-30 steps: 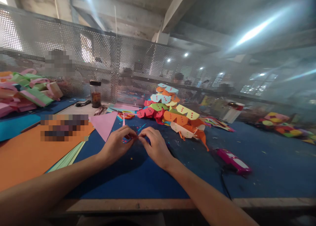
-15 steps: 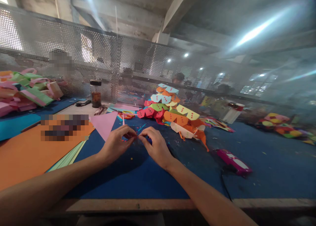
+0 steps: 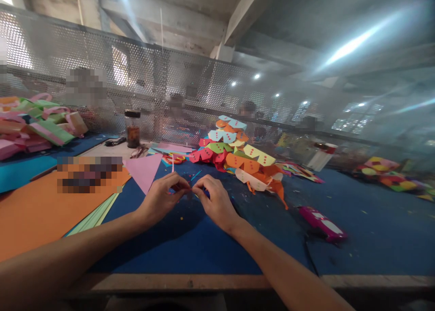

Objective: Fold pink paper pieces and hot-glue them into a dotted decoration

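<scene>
Fingertips of the left hand point(image 3: 163, 194) and right hand point(image 3: 217, 203) are pressed together, thumb to forefinger, above the blue mat point(image 3: 152, 252); I cannot tell what they pinch. Pink paper point(image 3: 144, 169) lies beside the left hand; a leftward sweep could crease it.
</scene>
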{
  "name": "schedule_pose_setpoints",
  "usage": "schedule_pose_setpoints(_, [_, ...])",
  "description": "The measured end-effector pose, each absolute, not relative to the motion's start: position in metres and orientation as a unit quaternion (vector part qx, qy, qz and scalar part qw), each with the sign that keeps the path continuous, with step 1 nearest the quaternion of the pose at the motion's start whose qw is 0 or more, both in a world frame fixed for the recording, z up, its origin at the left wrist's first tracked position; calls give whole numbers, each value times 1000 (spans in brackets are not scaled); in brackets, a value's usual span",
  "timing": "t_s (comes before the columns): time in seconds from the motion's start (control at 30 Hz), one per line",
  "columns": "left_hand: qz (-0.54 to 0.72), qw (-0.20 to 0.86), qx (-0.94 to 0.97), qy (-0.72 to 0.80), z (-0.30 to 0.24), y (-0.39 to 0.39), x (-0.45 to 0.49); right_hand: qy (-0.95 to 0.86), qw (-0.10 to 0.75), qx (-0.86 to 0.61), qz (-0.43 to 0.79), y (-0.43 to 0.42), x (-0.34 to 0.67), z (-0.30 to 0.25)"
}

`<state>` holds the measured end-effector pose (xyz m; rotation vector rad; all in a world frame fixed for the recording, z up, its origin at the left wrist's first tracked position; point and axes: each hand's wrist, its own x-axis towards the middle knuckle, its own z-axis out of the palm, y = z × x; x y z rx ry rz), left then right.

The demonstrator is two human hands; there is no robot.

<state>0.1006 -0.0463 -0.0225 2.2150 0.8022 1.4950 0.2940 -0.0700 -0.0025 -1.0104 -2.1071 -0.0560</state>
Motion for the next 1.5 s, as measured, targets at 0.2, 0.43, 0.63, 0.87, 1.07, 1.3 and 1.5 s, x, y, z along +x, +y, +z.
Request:
schedule_pose_setpoints(0.2, [532, 171, 780, 283, -22, -46, 101, -831, 391, -395, -4, -71, 293, -2])
schedule_pose_setpoints(0.43, [528, 171, 783, 282, -24, -45, 102, -832, 396, -387, -22, -69, 294, -5])
schedule_pose_setpoints(0.63, [519, 175, 786, 286, -25, -45, 102, -836, 392, -383, -29, -67, 295, -4])
schedule_pose_setpoints(0.87, [520, 155, 778, 317, -15, -44, 95, -825, 409, -389, -36, -68, 295, -2])
schedule_pose_setpoints(1.07, [523, 141, 758, 363, -11, -32, 83, -817, 417, -398, -28, -67, 295, -2])
schedule_pose_setpoints(1.3, [494, 120, 777, 372, -16, -16, 76, -813, 419, -403, -12, -67, 296, -3])
schedule_pose_setpoints(1.5, [487, 95, 794, 350, -24, -6, 75, -812, 419, -406, -6, -68, 296, -1])
